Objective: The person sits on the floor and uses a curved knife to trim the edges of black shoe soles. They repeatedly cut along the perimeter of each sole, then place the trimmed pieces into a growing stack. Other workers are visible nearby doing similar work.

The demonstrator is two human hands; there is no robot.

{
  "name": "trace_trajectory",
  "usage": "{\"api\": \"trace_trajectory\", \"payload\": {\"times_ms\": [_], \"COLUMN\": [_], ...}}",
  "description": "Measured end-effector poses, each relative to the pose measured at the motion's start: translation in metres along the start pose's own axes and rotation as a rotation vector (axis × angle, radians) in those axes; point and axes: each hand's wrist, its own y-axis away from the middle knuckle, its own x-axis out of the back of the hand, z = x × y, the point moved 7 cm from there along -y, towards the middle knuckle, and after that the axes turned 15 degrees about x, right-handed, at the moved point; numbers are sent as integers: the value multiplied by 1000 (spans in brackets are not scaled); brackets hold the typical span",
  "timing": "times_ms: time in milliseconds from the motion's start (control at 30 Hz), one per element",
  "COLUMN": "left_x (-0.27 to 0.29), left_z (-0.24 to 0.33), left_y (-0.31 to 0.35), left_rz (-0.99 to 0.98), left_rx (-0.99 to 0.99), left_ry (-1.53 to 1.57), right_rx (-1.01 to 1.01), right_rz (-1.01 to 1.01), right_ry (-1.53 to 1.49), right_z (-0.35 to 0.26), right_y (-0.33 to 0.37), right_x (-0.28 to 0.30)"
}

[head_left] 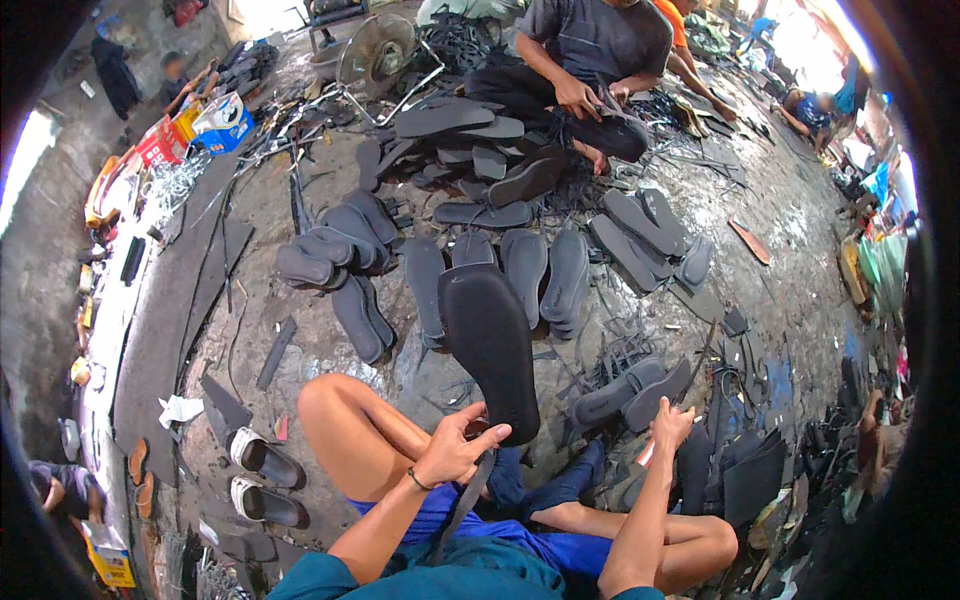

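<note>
My left hand (462, 447) pinches the lower end of a black sandal sole (490, 340), thumb on its face. The sole stands up, tilted a little to the left, in front of my crossed legs. A dark strap (462, 515) hangs down below that hand. Over my right leg, my right hand (672, 425) is closed around a thin thing with a white and red part (647, 453); its kind is unclear. Just beyond the right hand lie a pair of dark sandals (630, 390). Finished-looking dark sandals (560, 275) stand in a row behind the held sole.
A pile of dark soles (455, 130) lies farther off, beside a seated person (595, 60) handling a sandal. White-strapped sandals (265, 480) rest left of my knee. Black sheets (750, 475) lie at right. A fan (375, 55) and cardboard boxes (220, 120) stand far left.
</note>
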Motion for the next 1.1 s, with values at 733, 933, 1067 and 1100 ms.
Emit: {"api": "trace_trajectory", "payload": {"times_ms": [733,933,1067,1100], "left_x": [41,92,70,67], "left_z": [-41,-10,9,-1], "left_y": [-149,-176,-169,-176], "left_rz": [343,420,351,333], "left_rx": [-266,-186,-10,-32], "left_ry": [-63,79,102,116], "right_rx": [53,85,-77,-150], "right_rz": [54,108,119,59], "right_ry": [215,170,43,-67], "right_z": [67,54,105,107], "right_y": [7,9,-16,-17], "right_x": [-53,-30,-24,-32]}}
